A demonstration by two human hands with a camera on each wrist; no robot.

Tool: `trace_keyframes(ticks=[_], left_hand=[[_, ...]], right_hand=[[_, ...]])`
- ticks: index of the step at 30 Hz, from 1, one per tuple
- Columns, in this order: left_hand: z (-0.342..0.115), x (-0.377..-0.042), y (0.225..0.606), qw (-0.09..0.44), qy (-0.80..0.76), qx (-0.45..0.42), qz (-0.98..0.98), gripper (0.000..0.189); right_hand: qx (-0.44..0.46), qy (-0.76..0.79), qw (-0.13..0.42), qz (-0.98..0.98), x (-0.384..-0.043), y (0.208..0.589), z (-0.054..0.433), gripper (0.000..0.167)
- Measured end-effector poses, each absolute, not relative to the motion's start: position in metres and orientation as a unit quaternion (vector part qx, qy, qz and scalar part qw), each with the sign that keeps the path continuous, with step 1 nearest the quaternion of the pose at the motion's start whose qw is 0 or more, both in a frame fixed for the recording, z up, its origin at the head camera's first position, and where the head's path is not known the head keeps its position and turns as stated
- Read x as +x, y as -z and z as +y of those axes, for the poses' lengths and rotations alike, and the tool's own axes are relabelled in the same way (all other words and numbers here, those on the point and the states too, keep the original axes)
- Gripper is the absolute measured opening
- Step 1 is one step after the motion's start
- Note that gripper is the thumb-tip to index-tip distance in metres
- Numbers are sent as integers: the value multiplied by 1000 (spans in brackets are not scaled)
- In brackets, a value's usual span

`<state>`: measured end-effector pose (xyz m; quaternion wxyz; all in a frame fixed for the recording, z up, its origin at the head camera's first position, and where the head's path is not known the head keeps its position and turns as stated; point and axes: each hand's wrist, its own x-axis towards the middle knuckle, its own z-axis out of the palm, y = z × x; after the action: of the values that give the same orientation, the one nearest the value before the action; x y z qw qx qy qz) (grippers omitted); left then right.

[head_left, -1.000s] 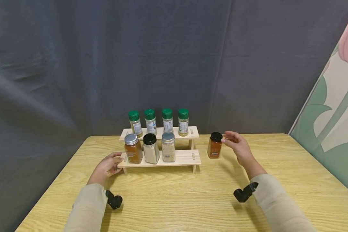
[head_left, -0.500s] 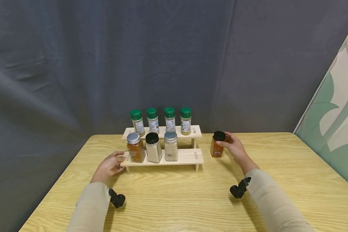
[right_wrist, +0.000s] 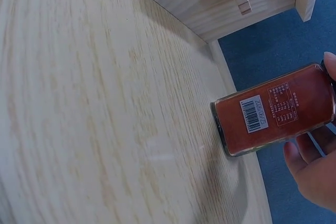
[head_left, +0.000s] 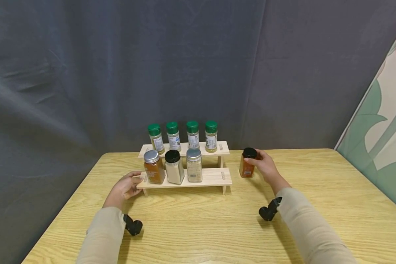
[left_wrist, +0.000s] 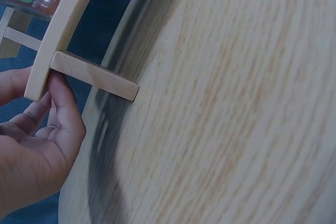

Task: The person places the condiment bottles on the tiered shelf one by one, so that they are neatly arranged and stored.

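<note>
My left hand (head_left: pixel 126 189) pinches the left end of the lower shelf of a two-tier wooden rack (head_left: pixel 214 177), thumb above and fingers beneath, as the left wrist view shows. At the right of the rack, my right hand (head_left: pixel 266 167) grips a square glass spice jar (head_left: pixel 247 168) with red contents and a black lid. It is upright at the tabletop, and its barcode label faces the right wrist camera. Along the lower shelf stand an orange-brown jar (head_left: pixel 155 173), a cream-coloured jar (head_left: pixel 174 173) with a black lid and a pale jar (head_left: pixel 194 171) with a silver lid.
On the upper shelf stands a row of several green-capped spice bottles (head_left: pixel 211 142). The lower shelf has bare wood right of the pale jar. Behind the wooden table (head_left: pixel 198 227) hangs a dark curtain (head_left: pixel 191 66), and a flowered panel (head_left: pixel 382 128) rises at the right.
My right hand has moved left from beside the red spice jar and now grips it near the lid. My left hand keeps its hold on the rack. The head view has shifted slightly.
</note>
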<state>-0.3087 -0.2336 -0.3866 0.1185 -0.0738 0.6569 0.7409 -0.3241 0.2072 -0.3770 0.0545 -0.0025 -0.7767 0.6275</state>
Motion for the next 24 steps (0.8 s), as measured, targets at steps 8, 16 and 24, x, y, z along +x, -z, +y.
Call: trace_keyframes(ticks=[8,16,24], left_hand=[[-234,-308,386,116,-739,-75,659,49],[-232,-308,387,115,-738,-78,661,47],[-232,-310,388,112,-736,-89,662,47]], right_hand=[[-4,-629,67,-774,-326,378,205,55],[8,-602,78,-794,-320,378,204,51],[24,-600,89,-795,-310,369,201,50]])
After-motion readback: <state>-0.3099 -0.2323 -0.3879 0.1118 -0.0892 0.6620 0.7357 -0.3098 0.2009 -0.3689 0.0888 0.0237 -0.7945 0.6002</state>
